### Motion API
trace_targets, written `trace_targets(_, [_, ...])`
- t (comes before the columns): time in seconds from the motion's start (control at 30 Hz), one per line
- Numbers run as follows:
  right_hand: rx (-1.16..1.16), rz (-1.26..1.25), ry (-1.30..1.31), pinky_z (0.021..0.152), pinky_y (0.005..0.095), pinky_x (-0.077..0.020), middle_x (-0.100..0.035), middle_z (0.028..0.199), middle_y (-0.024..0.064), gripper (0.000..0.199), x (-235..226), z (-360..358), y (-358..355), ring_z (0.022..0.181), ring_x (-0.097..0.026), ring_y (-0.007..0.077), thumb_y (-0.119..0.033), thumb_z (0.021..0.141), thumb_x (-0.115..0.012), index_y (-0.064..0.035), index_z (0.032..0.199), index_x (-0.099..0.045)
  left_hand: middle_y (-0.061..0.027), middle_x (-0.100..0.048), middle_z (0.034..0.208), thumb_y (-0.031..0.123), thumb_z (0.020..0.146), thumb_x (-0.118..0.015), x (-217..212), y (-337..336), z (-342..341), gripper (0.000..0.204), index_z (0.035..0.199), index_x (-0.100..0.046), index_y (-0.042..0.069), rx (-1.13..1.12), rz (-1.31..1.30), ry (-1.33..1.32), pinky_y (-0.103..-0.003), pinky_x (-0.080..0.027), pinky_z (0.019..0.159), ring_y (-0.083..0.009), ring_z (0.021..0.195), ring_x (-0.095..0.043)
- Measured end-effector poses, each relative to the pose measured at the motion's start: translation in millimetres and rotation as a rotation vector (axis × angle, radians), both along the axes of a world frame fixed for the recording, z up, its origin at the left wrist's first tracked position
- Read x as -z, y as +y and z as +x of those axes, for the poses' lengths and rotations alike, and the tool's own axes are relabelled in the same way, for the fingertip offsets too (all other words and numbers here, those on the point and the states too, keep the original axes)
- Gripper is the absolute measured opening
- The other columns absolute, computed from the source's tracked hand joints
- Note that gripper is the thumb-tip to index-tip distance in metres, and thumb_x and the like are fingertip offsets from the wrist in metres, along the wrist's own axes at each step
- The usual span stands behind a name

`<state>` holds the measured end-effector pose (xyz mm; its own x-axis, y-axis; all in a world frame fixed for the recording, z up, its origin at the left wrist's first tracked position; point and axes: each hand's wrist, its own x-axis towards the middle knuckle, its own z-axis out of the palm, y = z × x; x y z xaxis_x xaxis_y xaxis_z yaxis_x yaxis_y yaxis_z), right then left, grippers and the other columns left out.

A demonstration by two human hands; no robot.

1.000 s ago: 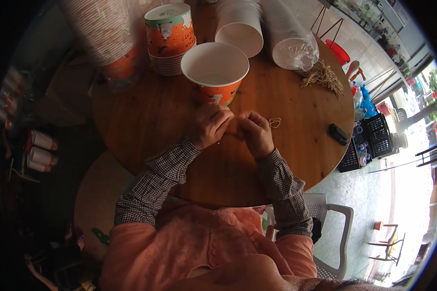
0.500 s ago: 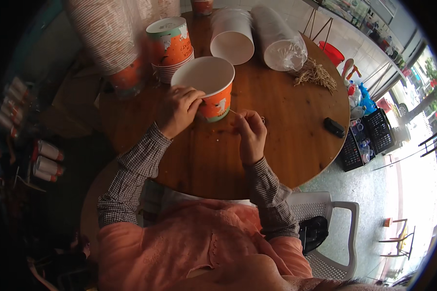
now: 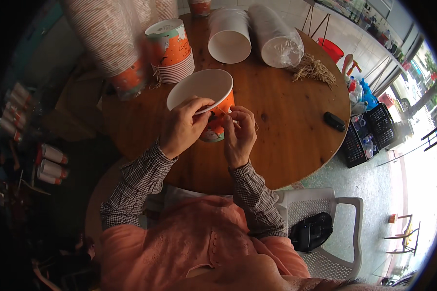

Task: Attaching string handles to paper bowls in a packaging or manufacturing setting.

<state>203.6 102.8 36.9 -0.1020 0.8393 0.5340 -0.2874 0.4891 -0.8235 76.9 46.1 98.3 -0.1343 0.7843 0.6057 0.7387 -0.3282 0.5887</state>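
Observation:
An orange and white paper bucket (image 3: 200, 86) stands tilted on the round wooden table (image 3: 286, 131), its white inside facing up. My left hand (image 3: 179, 127) grips its near rim. My right hand (image 3: 239, 133) is against the bucket's side, fingertips pinched on a thin string at the rim. The string is mostly hidden by my fingers.
A stack of orange buckets (image 3: 169, 46), a tall blurred stack (image 3: 114, 43), white tubs (image 3: 229, 35), bagged lids (image 3: 276, 36), a bundle of strings (image 3: 314, 69) and a small black object (image 3: 334, 121) are on the table. A white plastic chair (image 3: 332, 220) holds a black bag.
My hands came together on the bucket. The left hand shifted from the far rim to the near rim, and the right hand moved from the tabletop up to the bucket's side.

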Motion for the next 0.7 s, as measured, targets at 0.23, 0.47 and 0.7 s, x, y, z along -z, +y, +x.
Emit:
trace_targets(0.23, [0.029, 0.029, -0.034, 0.067, 0.0277, -0.0565, -0.053, 0.11, 0.0135, 0.009, -1.9, 0.0, 0.5, 0.09, -0.06, 0.0179, -0.002, 0.086, -0.061, 0.0012, 0.093, -0.056, -0.0129, -0.064, 0.095, -0.002, 0.08, -0.062, 3.9, 2.3, 0.4, 0.024, 0.104, -0.06, 0.001, 0.018, 0.011, 0.013, -0.032, -0.054, 0.071, -0.0255, 0.084, -0.066])
trace_targets(0.47, [0.069, 0.103, -0.124, 0.062, 0.0279, -0.0546, -0.053, 0.108, 0.0122, 0.01, 3.6, 1.3, 3.3, 0.087, -0.061, 0.0184, -0.002, 0.085, -0.063, 0.0014, 0.093, -0.058, -0.013, -0.063, 0.092, 0.002, 0.08, -0.062, 0.1, 0.6, 11.8, 0.022, 0.102, -0.061, 0.002, 0.009, -0.048, 0.123, -0.037, -0.051, 0.072, -0.0294, 0.082, -0.064])
trace_targets(0.7, [-0.076, -0.094, -0.31, 0.057, 0.0256, -0.0501, -0.064, 0.076, 0.0088, 0.012, 11.2, 29.2, 6.0, 0.063, -0.063, 0.0145, -0.005, 0.084, -0.065, -0.003, 0.095, -0.06, -0.0107, -0.06, 0.086, 0.0, 0.08, -0.064, 6.7, -1.4, 8.1, 0.01, 0.09, -0.062, -0.001, 0.002, -0.092, 0.202, -0.035, -0.049, 0.066, -0.0284, 0.077, -0.061])
